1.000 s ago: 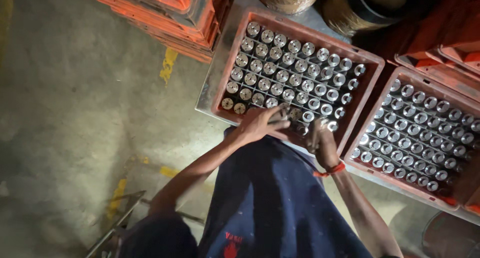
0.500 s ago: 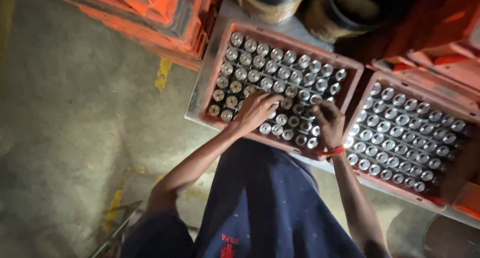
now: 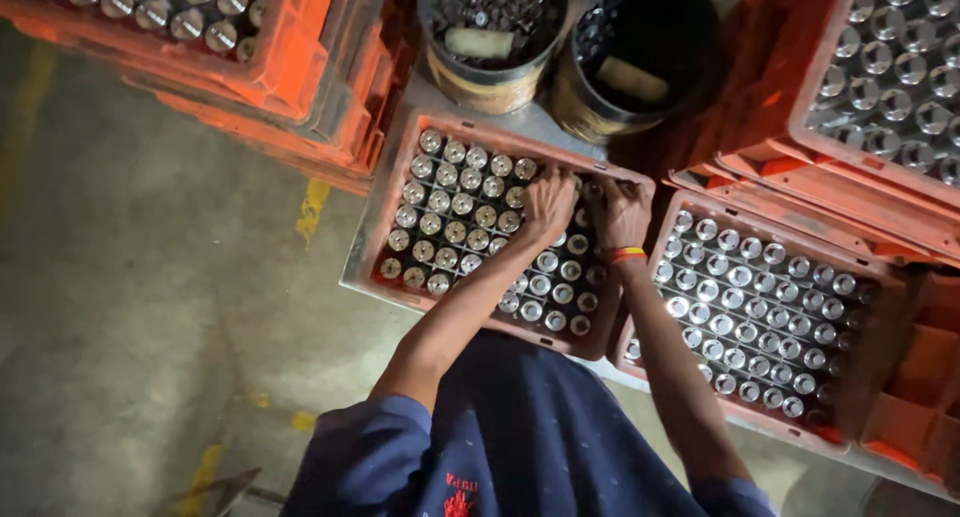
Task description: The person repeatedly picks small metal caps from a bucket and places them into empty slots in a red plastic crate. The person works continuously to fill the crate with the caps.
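An orange crate (image 3: 372, 239) holds rows of shiny metal cylinders (image 3: 455, 205) standing on end. Both my hands are at its far right corner. My left hand (image 3: 548, 202) lies on the cylinders with its fingers curled down over the back row. My right hand (image 3: 620, 209), with a red and yellow band at the wrist, is right beside it, fingers bent into the corner by the crate wall. Whatever the fingers grip is hidden under them. My blue shirt (image 3: 520, 447) fills the bottom of the view.
A second orange crate of cylinders (image 3: 760, 297) adjoins on the right, and another (image 3: 890, 67) is stacked behind it. Two round buckets (image 3: 490, 32) (image 3: 630, 57) with small metal parts stand behind the crate. More orange crates (image 3: 200, 37) are at the far left, on a concrete floor (image 3: 150, 307).
Both hands have moved from the near and middle rows up to the far right corner of the crate. The view has shifted closer.
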Demonstrator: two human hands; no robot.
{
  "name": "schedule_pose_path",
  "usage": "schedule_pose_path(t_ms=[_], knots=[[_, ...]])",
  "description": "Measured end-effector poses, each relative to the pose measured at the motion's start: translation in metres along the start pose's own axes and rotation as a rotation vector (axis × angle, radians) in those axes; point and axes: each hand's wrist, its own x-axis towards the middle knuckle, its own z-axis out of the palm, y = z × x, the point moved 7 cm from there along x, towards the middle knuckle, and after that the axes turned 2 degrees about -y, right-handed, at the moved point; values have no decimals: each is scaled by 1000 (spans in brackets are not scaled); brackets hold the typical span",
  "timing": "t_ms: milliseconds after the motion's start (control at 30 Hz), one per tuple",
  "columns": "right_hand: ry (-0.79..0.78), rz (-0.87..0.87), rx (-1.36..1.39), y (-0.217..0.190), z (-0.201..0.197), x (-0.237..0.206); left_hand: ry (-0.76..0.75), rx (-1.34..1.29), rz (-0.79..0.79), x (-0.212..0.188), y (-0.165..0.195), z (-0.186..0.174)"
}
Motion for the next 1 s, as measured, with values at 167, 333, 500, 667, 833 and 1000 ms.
schedule_pose_path(t_ms=[167, 333, 500, 667, 833, 1000], knots=[[-47, 139, 53, 3, 8, 6, -58, 124, 176, 8, 7, 6], [-19, 112, 405, 35, -28, -19, -126, -435, 199, 3, -26, -38], [343, 781, 1913, 82, 1, -65, -73, -1348, -208, -24, -42, -38], [33, 664, 1037, 44, 9, -84, -401, -1311, -376, -52, -31, 17], [37, 266, 340, 5, -4, -69, 6, -472, 165, -46, -35, 3], [80, 318, 360, 0, -8, -66, 254, -544, 303, -67, -34, -4]])
